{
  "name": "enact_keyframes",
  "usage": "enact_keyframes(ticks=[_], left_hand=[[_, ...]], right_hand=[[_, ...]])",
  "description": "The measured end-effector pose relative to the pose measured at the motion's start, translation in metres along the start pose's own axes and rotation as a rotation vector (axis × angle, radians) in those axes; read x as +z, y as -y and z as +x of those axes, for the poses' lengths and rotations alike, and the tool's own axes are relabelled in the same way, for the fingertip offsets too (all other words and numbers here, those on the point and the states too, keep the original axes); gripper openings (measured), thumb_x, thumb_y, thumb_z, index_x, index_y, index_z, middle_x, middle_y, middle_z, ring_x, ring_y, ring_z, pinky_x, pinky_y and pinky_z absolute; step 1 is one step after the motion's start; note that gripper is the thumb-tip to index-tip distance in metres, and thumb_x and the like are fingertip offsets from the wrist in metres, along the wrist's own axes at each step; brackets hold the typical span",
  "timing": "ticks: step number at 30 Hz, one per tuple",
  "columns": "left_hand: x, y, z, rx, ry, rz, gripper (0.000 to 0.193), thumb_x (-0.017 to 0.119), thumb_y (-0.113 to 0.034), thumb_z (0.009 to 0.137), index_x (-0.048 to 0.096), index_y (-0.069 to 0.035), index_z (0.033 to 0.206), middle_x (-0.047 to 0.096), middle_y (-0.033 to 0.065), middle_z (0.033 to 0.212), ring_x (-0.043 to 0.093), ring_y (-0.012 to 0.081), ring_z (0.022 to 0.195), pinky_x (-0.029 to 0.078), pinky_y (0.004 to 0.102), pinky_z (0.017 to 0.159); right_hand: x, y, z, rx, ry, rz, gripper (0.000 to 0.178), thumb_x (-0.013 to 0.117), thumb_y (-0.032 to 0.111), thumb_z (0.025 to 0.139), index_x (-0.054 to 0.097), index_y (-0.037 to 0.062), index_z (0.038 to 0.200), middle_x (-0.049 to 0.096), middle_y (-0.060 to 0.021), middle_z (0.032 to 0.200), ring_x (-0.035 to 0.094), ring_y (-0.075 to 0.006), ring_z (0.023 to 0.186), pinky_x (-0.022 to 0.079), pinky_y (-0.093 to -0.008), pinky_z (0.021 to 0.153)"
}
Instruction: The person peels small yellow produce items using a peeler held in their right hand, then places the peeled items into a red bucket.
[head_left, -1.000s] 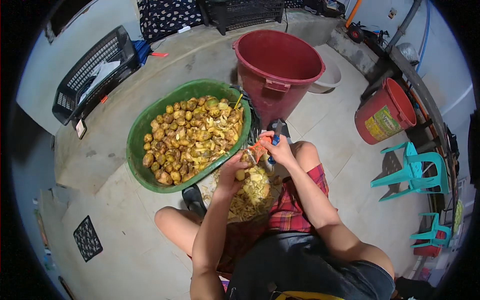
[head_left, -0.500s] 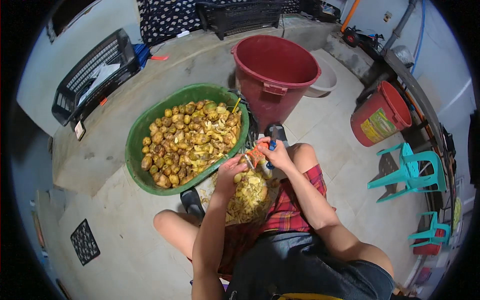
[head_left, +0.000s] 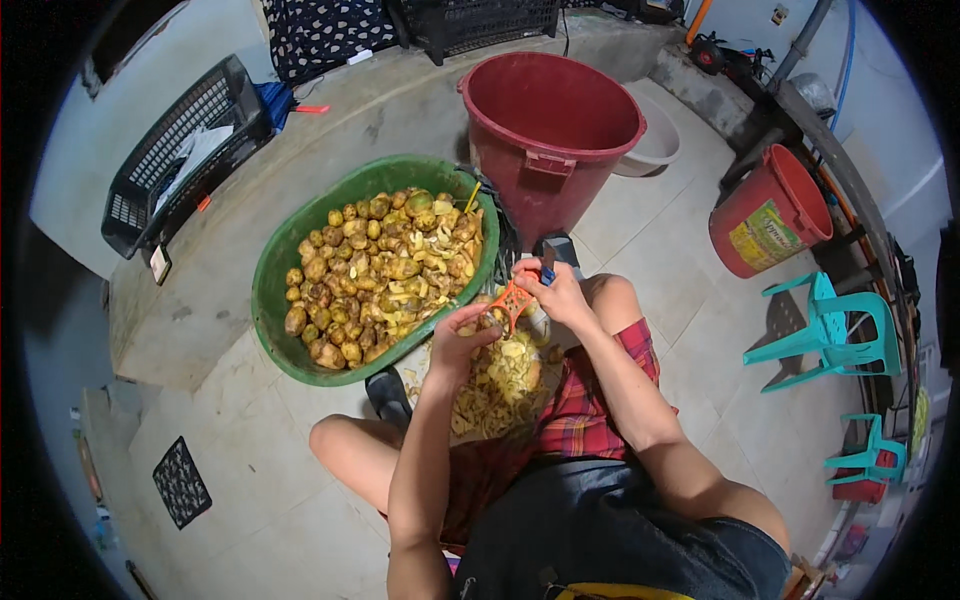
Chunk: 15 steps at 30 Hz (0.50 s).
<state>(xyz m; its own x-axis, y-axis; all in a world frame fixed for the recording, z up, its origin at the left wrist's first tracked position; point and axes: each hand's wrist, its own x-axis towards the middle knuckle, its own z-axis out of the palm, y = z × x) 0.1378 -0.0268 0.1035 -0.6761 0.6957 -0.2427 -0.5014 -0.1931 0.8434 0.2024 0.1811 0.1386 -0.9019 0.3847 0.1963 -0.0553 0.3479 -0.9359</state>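
Note:
Between my hands, above a heap of peelings, is an orange peeler [head_left: 512, 302] with a perforated handle. My left hand [head_left: 458, 335] is closed with its fingertips at the peeler's lower, metal-looking end; whether a bit of peel is there too is hard to see. My right hand [head_left: 558, 295] grips the peeler's upper end. The same hand also holds a blue-handled knife [head_left: 548, 272], mostly covered by the fingers. Yellowish potato peelings [head_left: 495, 395] and some peeled pieces lie below, between my legs. A green tub [head_left: 262, 300] full of unpeeled-looking potatoes [head_left: 350, 265] and scraps stands to the left.
Just beyond my feet stands a big dark red bin [head_left: 545, 165], with a pale basin [head_left: 655, 140] behind it. A smaller red bucket [head_left: 770, 215] and teal plastic chairs [head_left: 830, 330] are at the right. A black crate [head_left: 180, 150] sits on the concrete ledge [head_left: 330, 130].
The peeler has turned so its orange handle shows more fully. My right hand has shifted slightly, and less of the blue handle shows. The whole view has tilted a little.

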Motion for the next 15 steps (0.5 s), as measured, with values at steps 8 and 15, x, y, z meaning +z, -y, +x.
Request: enact_keyframes(ticks=[8, 15], left_hand=[[0.027, -0.03, -0.019, 0.072, 0.116, -0.038, 0.052, 0.071, 0.014, 0.07, 0.06, 0.002, 0.12, 0.062, 0.0062, 0.115, 0.059, 0.0152, 0.104, 0.049, 0.0296, 0.09], [0.015, -0.013, -0.006, 0.151, 0.1, -0.116, 0.05, 0.065, 0.012, 0.073, 0.058, 0.004, 0.122, 0.063, 0.0069, 0.114, 0.061, 0.0159, 0.103, 0.049, 0.0284, 0.088]], right_hand=[[-0.037, -0.039, 0.023, 0.058, -0.126, -0.075, 0.017, 0.071, 0.013, 0.085, 0.066, -0.0007, 0.093, 0.066, -0.0051, 0.078, 0.062, -0.0104, 0.075, 0.049, -0.0281, 0.071], [-0.012, 0.007, 0.017, -0.048, -0.066, -0.018, 0.015, 0.071, 0.007, 0.083, 0.066, -0.0028, 0.092, 0.067, -0.0028, 0.079, 0.06, -0.0076, 0.076, 0.049, -0.0261, 0.071]])
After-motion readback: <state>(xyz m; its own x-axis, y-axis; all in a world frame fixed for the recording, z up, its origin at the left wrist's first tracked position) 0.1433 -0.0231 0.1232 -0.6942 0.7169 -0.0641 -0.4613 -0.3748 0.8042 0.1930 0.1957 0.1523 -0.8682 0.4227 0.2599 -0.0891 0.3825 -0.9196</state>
